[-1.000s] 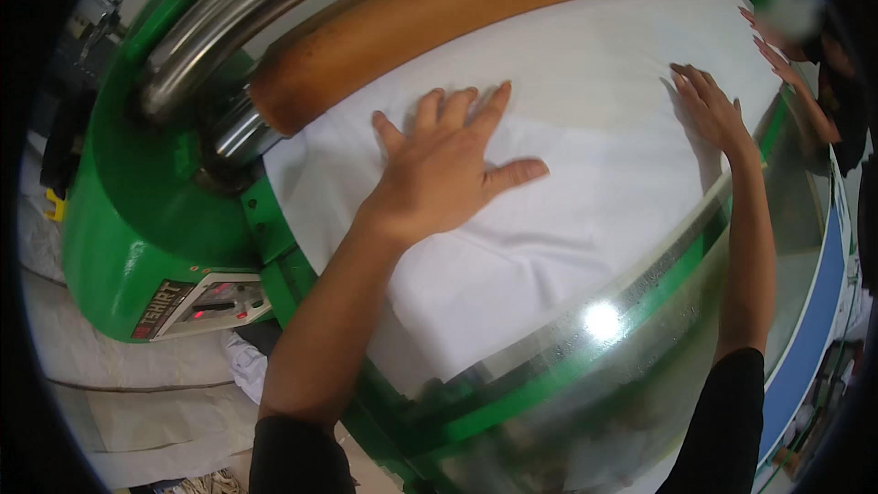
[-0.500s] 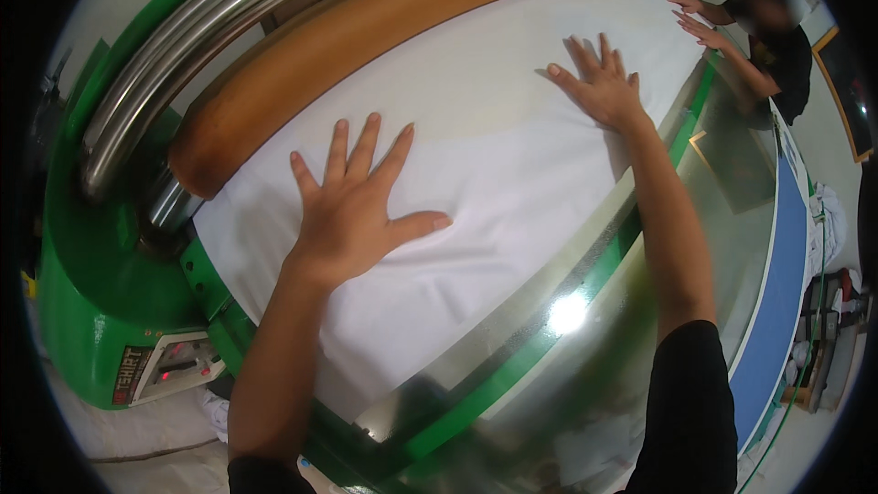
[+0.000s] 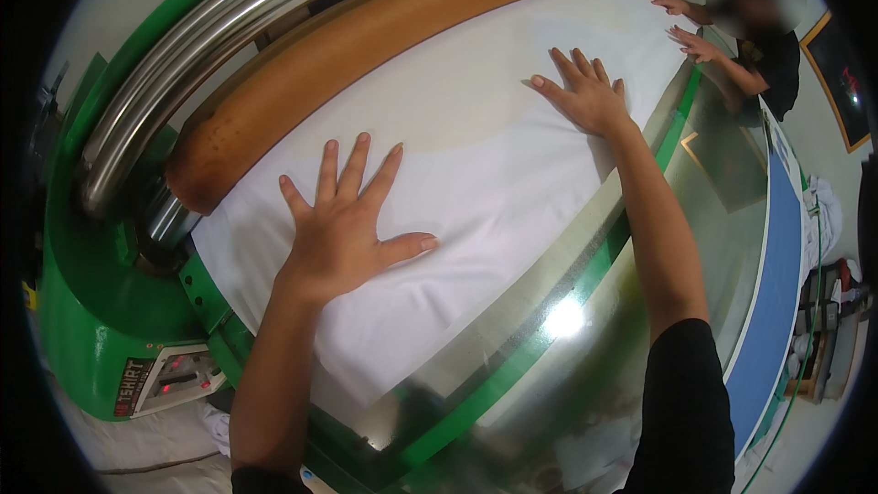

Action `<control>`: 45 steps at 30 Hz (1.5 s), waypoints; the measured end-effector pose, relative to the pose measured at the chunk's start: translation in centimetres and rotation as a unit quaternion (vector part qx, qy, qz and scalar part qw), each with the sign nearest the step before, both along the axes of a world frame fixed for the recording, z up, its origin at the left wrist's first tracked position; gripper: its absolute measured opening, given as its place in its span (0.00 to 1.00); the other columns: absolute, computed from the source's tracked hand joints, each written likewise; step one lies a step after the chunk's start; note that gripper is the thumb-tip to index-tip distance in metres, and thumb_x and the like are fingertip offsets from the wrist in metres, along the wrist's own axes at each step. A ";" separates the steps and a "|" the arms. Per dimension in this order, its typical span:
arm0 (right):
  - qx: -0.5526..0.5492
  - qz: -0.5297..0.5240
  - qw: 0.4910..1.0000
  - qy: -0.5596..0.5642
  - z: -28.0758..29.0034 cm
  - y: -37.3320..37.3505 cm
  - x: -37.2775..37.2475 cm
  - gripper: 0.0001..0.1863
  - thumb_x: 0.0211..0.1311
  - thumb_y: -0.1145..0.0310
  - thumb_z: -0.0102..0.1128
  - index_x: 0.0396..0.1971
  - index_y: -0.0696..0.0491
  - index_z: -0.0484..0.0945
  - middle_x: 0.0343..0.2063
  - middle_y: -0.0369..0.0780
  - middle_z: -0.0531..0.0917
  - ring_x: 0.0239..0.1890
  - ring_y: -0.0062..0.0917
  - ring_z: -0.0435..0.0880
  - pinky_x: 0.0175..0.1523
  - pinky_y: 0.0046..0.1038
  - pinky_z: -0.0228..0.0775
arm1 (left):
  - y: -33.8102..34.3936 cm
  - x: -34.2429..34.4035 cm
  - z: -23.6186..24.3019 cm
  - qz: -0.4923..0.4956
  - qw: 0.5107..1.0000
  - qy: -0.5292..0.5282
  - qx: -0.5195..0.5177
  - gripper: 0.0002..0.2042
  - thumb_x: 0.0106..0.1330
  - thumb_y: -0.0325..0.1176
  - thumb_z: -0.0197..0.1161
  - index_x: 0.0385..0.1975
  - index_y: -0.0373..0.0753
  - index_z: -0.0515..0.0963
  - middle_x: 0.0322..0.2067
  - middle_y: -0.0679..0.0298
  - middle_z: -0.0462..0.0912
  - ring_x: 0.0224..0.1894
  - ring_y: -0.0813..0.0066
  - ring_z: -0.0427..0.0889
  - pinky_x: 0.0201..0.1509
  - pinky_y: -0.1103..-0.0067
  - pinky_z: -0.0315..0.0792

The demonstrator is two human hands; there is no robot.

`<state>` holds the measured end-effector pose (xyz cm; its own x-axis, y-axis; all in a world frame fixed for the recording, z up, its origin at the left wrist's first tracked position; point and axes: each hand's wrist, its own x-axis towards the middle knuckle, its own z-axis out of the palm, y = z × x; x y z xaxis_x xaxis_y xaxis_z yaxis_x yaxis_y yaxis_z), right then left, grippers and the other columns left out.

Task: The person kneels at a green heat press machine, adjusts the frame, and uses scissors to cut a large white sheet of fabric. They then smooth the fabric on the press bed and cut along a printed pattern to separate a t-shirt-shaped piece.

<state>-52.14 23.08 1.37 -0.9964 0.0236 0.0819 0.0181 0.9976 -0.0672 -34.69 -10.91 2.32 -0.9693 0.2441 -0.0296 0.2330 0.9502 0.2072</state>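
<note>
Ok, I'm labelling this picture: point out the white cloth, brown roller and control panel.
White cloth (image 3: 466, 165), head view: its middle.
Brown roller (image 3: 366, 38), head view: its mid-length.
Control panel (image 3: 186, 375), head view: its front face.

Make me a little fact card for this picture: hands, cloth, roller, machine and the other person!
Left hand: fingers spread, on the white cloth
Right hand: fingers spread, on the cloth farther right
Cloth: white, wrinkled near the left hand
Roller: orange-brown, along the cloth's far edge
Machine: green
Other person: hands at the cloth's far right end

Wht cloth (image 3: 466, 137), brn roller (image 3: 366, 41), grn mach. (image 3: 87, 320)
</note>
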 end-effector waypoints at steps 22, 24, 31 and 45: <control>0.010 0.006 1.000 -0.012 0.1 0.0 -0.3 0.56 0.55 0.15 0.41 0.79 0.34 0.55 0.80 0.43 0.51 0.81 0.46 0.44 0.78 0.65 0.34 | -0.6 0.2 0.2 -0.006 1.000 -0.021 -0.003 0.55 0.53 0.73 0.66 0.79 0.49 0.56 0.79 0.45 0.46 0.81 0.41 0.36 0.71 0.30 0.26; 0.008 0.007 1.000 -0.010 0.1 0.1 -0.3 0.56 0.55 0.15 0.41 0.79 0.34 0.56 0.80 0.43 0.51 0.81 0.46 0.44 0.77 0.65 0.34 | -0.6 0.2 0.3 -0.007 1.000 -0.020 -0.004 0.55 0.54 0.73 0.66 0.79 0.49 0.56 0.79 0.45 0.46 0.81 0.40 0.37 0.71 0.29 0.27; 0.004 0.008 1.000 -0.002 -0.1 0.1 -0.4 0.56 0.55 0.15 0.41 0.78 0.35 0.57 0.80 0.43 0.52 0.81 0.46 0.45 0.77 0.65 0.34 | -0.7 0.1 0.2 -0.010 1.000 -0.013 -0.005 0.55 0.54 0.74 0.66 0.78 0.49 0.56 0.79 0.45 0.46 0.81 0.39 0.37 0.70 0.28 0.27; 0.012 0.011 1.000 0.000 -0.2 -0.2 -1.1 0.57 0.54 0.13 0.38 0.78 0.34 0.57 0.79 0.42 0.53 0.81 0.46 0.46 0.77 0.65 0.36 | -1.3 0.0 -0.2 -0.020 1.000 0.013 0.000 0.53 0.55 0.72 0.67 0.78 0.48 0.58 0.78 0.44 0.49 0.80 0.36 0.40 0.68 0.25 0.30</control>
